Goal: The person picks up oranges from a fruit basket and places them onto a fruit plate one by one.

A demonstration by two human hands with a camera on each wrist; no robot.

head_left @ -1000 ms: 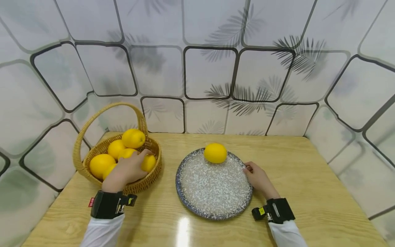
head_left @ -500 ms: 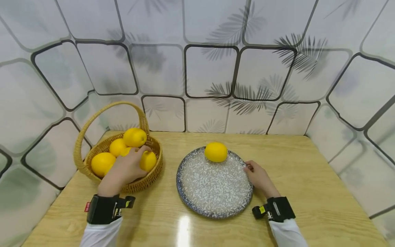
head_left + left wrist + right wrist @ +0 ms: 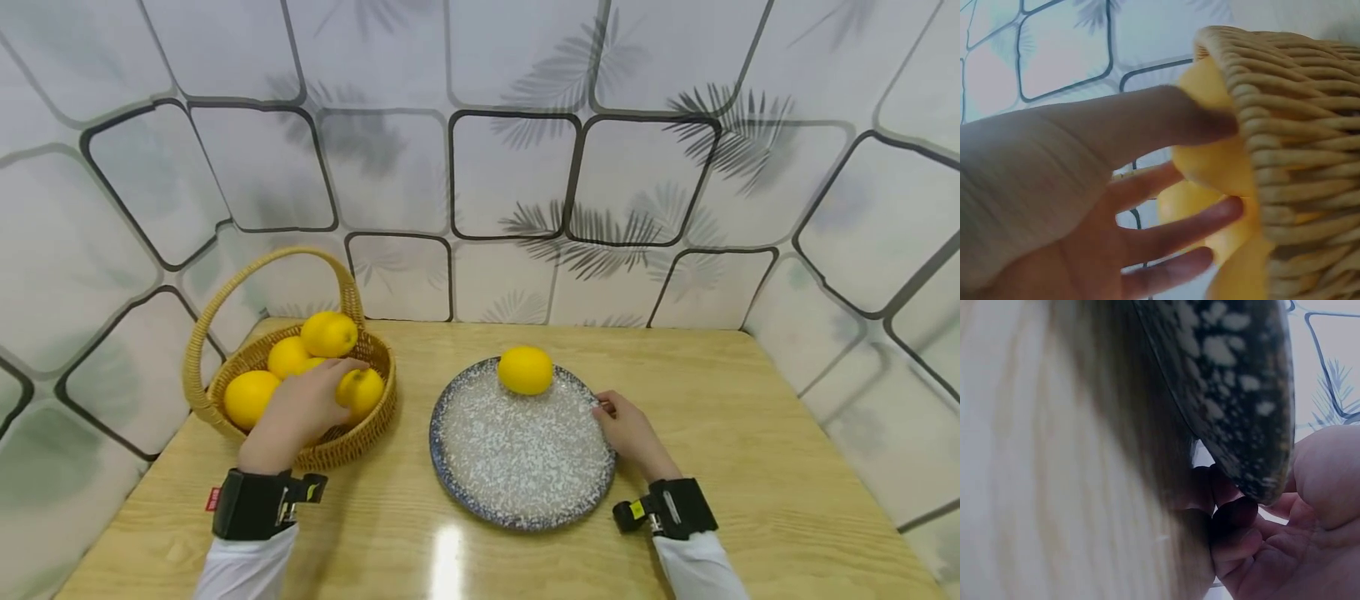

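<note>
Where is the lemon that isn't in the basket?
In the head view, that lemon rests on the far part of the speckled plate, to the right of the basket, with the right hand at the plate's right rim.

1. A tabletop nook fitted out for recording, by its look; whether it belongs to a home, a studio or a lab cannot be told.
2. Patterned wall covering point(image 3: 390, 167) fills the upper half of the head view and runs down both sides, enclosing the far part of the table; rounded grey and black outlines and feathery leaves are printed on it.
3. The table point(image 3: 765, 467), pale wood-grain and glossy, spans the lower half, with glare at bottom centre.
4. Strapped-on wrist cameras point(image 3: 628, 516), bottom left and bottom right, suggest recording.
5. Homely kitchen touches: a wicker basket point(image 3: 345, 450) of lemons point(image 3: 251, 400) at left, a speckled plate point(image 3: 525, 467) at centre.
</note>
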